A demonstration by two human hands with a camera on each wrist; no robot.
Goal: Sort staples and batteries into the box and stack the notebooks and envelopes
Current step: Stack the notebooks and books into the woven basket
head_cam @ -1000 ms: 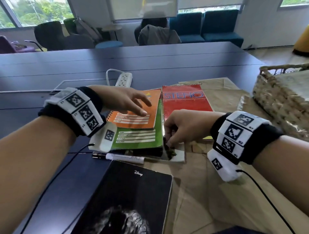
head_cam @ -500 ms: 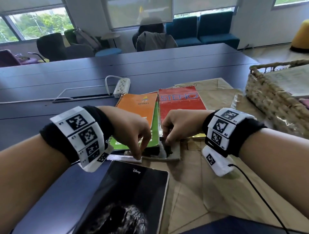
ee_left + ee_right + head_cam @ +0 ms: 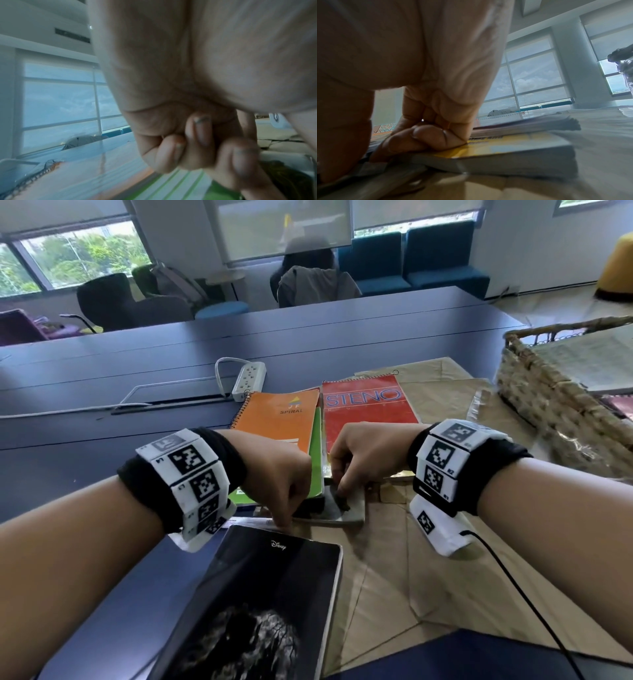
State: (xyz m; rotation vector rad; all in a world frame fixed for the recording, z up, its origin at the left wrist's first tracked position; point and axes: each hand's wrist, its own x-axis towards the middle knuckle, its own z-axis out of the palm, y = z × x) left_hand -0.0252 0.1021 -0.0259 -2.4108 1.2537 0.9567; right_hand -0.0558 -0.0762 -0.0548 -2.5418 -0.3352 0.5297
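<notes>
Black Disney notebook [image 3: 253,604] lying lower left of frame, overhanging the tabletop [image 3: 102,419] edge, apart from the stack. Left hand [image 3: 277,474] at centre, fingers [image 3: 199,132] curled at the near edge of orange notebook [image 3: 281,416] and green notebook [image 3: 317,453]; real grip or mere squaring-up impossible to tell. Right hand [image 3: 366,453] beside it, fingers [image 3: 426,136] curled onto a yellow-covered book [image 3: 513,147] below the red steno pad [image 3: 366,402], likely aligning edges. Open brown paper [image 3: 394,570] at lower right; wicker basket [image 3: 548,405] crowding far right.

Both hands hide the near ends of the orange notebook [image 3: 281,419] and red steno pad [image 3: 368,405], and what the left hand [image 3: 277,474] and right hand [image 3: 364,453] hold cannot be told.
</notes>
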